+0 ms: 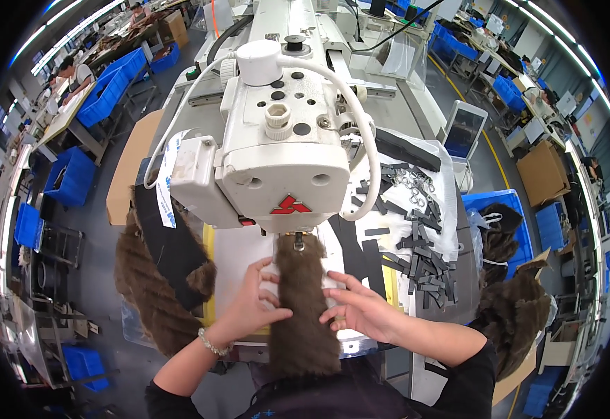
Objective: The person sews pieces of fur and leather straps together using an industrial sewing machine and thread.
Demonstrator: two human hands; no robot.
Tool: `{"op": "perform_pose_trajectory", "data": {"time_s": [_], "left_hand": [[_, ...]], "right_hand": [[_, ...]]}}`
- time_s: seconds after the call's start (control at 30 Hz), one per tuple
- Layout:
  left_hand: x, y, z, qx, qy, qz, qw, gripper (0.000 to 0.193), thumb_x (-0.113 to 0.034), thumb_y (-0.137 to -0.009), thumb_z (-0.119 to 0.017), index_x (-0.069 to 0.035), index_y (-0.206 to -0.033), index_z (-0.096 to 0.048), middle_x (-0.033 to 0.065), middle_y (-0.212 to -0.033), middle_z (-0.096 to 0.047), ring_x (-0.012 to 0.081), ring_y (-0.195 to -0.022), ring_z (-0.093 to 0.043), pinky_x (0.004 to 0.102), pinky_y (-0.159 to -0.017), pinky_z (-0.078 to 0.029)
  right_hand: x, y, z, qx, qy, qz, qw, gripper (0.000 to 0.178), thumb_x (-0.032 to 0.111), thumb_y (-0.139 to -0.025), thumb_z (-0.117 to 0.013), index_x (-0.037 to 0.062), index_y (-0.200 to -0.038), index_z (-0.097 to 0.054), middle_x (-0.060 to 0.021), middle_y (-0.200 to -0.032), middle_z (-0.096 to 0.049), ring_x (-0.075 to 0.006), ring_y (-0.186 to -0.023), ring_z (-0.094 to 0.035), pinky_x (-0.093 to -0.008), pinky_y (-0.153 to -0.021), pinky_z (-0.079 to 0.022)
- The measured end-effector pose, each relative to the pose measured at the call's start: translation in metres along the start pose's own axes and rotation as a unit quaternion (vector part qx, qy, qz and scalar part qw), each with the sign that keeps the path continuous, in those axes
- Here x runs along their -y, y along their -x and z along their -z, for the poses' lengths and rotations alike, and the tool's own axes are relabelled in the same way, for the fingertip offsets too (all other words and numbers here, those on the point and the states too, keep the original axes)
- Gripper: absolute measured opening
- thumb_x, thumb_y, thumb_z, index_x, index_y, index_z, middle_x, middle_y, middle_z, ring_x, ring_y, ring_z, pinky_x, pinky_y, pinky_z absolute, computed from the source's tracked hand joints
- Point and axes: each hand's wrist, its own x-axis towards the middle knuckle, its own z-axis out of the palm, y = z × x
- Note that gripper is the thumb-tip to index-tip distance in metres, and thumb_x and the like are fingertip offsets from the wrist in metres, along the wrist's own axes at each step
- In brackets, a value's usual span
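A strip of brown fur lies lengthwise from under the needle area of a white industrial sewing machine toward my body. A small metal ring shows at its far end, by the presser foot. My left hand is at the strip's left edge, fingers apart and curved, thumb reaching onto the fur. On the opposite edge, my right hand has its fingers spread, with the tips touching or very close to the fur. Neither hand is closed around the strip.
Right of the machine, short black straps and metal clasps lie piled on white sheeting. Brown fur pieces hang at the left, with more fur at the right beside a blue bin. A screen stands behind.
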Motion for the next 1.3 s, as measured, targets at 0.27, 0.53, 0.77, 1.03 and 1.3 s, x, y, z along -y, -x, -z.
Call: {"op": "perform_pose_trajectory", "data": {"time_s": [0.27,0.53,0.77,1.03,1.3], "left_hand": [[-0.008,0.032,-0.016,0.174,-0.019,-0.013,0.984,0.093,-0.011,-0.075,-0.082,-0.007,-0.146,-0.021,0.0123,-0.129,-0.044,0.0155,-0.104,-0.054,0.0305,-0.082,-0.049],[0.002,0.03,-0.047,-0.042,-0.145,-0.193,0.969,0.095,-0.019,-0.066,-0.089,-0.004,-0.137,-0.028,0.0113,-0.121,-0.046,0.0192,-0.111,-0.051,0.0301,-0.091,-0.045],[-0.008,0.042,-0.048,-0.051,0.044,-0.196,0.978,0.101,-0.008,-0.069,-0.085,-0.005,-0.142,-0.016,0.0054,-0.105,-0.048,0.0084,-0.083,-0.054,0.0203,-0.074,-0.045],[-0.017,0.043,-0.041,-0.034,0.122,-0.145,0.981,0.094,0.002,-0.076,-0.077,-0.005,-0.145,-0.015,0.0046,-0.089,-0.056,0.0081,-0.078,-0.058,0.021,-0.07,-0.047],[-0.012,0.035,-0.037,-0.027,0.167,-0.144,0.975,0.095,0.01,-0.074,-0.075,-0.008,-0.147,-0.015,0.0067,-0.093,-0.058,0.0105,-0.084,-0.06,0.025,-0.079,-0.051]], "right_hand": [[-0.023,-0.006,0.001,0.123,0.124,-0.034,0.984,0.04,0.027,-0.093,-0.064,0.003,-0.124,-0.053,0.0034,-0.074,-0.053,-0.0044,-0.07,-0.05,-0.0216,-0.06,-0.04],[-0.027,0.007,-0.02,0.049,0.064,0.05,0.996,0.027,0.015,-0.092,-0.064,0.0015,-0.115,-0.057,0.0023,-0.093,-0.061,-0.0028,-0.085,-0.055,-0.02,-0.074,-0.044],[-0.039,0.013,-0.024,-0.014,0.204,0.217,0.954,0.014,0.011,-0.093,-0.064,-0.002,-0.096,-0.063,0.0044,-0.074,-0.059,-0.0004,-0.067,-0.047,-0.0184,-0.057,-0.038],[-0.034,0.014,-0.035,-0.028,0.221,0.228,0.948,0.023,0.016,-0.1,-0.052,-0.0046,-0.101,-0.061,0.0041,-0.074,-0.053,-0.0023,-0.07,-0.041,-0.0196,-0.06,-0.037],[-0.034,0.016,-0.034,-0.074,0.31,0.283,0.905,0.029,0.009,-0.097,-0.056,-0.0045,-0.123,-0.055,-0.0034,-0.088,-0.067,-0.0033,-0.081,-0.055,-0.0185,-0.074,-0.043]]}}
